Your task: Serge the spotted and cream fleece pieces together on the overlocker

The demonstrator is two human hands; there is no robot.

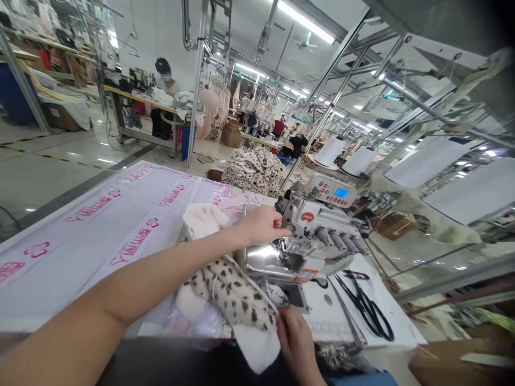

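Head view: the right hand (296,338) sits low in the frame, fingers curled and pinching the edge of a leopard-spotted plush panel (229,292), with cream fleece (255,346) showing beneath and beside it. The left hand (257,225) reaches across from the lower left, its fingers together and extended, their tips against the head of an overlock sewing machine (306,225); it appears to hold nothing. The panel's long axis runs diagonally from beneath the left forearm down toward the right hand, ending just in front of the machine's polished chrome bed (265,258). The right hand is the nearer to the panel. Black-handled scissors (364,305) lie on a white board (396,321) to the right of the machine. A clear plastic sheet with pink print (100,230) spreads to the left. Beyond stand a heap of spotted plush fabric (253,171) and a seated co-worker (164,80).
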